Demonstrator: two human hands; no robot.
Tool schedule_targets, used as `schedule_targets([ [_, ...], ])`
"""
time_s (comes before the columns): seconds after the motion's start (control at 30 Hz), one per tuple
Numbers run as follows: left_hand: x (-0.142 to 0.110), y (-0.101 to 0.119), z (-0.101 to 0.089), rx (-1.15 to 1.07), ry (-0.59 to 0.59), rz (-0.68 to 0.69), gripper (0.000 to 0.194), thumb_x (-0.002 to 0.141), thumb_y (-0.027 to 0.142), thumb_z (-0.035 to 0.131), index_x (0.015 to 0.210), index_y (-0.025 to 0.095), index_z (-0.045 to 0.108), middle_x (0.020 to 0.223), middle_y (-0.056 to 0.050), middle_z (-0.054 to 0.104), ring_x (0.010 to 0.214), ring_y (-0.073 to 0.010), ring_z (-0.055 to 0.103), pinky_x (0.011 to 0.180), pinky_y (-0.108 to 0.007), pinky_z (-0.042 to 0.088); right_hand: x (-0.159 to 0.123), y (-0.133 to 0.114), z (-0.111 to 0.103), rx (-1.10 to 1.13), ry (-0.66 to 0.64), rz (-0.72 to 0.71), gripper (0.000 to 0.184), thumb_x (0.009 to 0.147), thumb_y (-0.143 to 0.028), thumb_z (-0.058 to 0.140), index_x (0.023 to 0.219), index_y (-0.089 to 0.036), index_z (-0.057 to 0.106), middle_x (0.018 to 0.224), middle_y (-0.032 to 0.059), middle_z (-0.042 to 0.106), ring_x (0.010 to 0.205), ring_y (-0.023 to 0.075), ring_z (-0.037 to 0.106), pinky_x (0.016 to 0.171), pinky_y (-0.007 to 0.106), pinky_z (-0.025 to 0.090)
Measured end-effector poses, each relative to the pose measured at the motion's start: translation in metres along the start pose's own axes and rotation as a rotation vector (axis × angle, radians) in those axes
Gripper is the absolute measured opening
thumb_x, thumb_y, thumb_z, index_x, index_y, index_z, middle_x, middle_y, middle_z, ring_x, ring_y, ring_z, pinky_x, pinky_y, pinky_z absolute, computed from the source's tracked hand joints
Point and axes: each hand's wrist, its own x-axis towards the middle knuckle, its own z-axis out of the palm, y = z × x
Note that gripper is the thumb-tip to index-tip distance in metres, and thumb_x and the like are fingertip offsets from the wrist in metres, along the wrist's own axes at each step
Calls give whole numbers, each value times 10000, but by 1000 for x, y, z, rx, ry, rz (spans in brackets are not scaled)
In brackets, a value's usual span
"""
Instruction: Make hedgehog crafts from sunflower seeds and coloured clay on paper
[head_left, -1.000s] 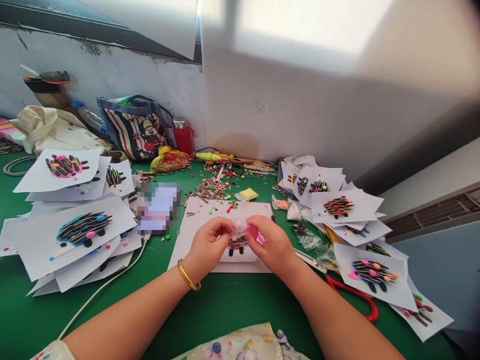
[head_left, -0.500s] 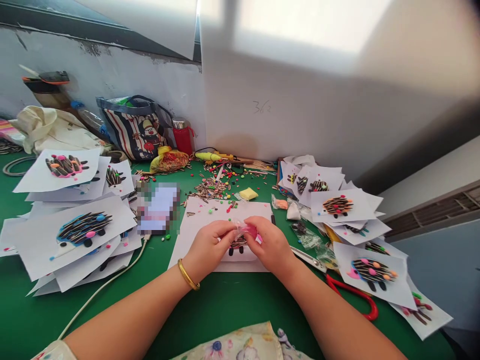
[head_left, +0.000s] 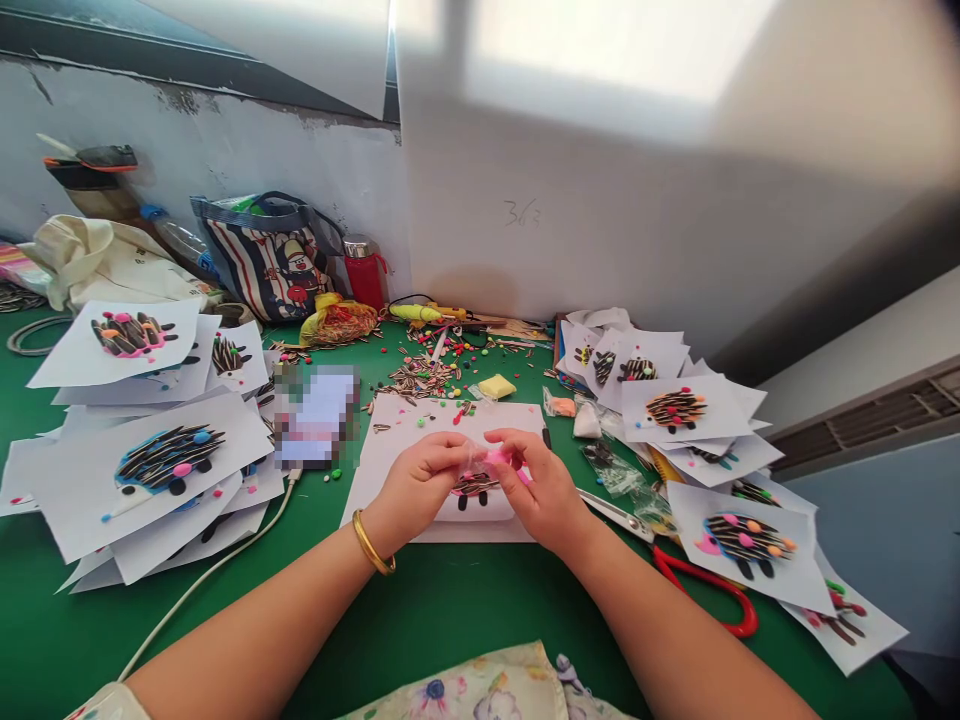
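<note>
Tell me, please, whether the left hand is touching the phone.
Apart: the head view shows green tabletop and white paper between left hand and phone.

Handwritten "363" (head_left: 523, 213), last digit faint, on the white panel (head_left: 600, 235)

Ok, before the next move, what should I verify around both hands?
1. Left hand holding thin clear plastic film: ok.
2. Right hand holding small pink lump: ok.
3. Lump free of film: cannot tell, fingers hide it.
4. White paper sheet lying on green table: ok.
5. Dark striped figure on it fully visible: not ok, hands cover part.
6. Red-handled steel scissors well away from right wrist: not ok, blades near it.
</note>
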Motion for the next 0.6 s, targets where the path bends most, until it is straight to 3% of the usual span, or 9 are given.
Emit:
schedule_targets([
  [0.1, -1, -1, 0, 16, -24, 26, 278, 867, 174, 559, 984, 279, 788, 1027, -50, 726, 923, -193, 682, 806, -310, 581, -1, 2, 2, 34, -5, 79, 190, 948, -278, 521, 1134, -237, 512, 1043, 55, 640, 843, 162, 625, 762, 308, 534],
  [0.27, -4, -5, 2, 143, -12, 94, 212, 876, 225, 637, 1028, 287, 772, 1043, -45, 745, 948, -198, 689, 850, -312, 563, -2, 3, 6, 6, 46, 55, 159, 891, -219, 566, 1044, -231, 528, 962, 30, 631, 818, 159, 611, 751, 295, 516],
  [0.6, -7, 0, 6, 327, 3, 255, 118, 906, 255, 629, 914, 203, 735, 826, -36, 740, 736, -148, 658, 696, -269, 531, -5, -1, 13, 199, 22, 157, 83, 907, -222, 562, 985, -238, 540, 866, 6, 610, 749, 146, 593, 700, 292, 505],
])
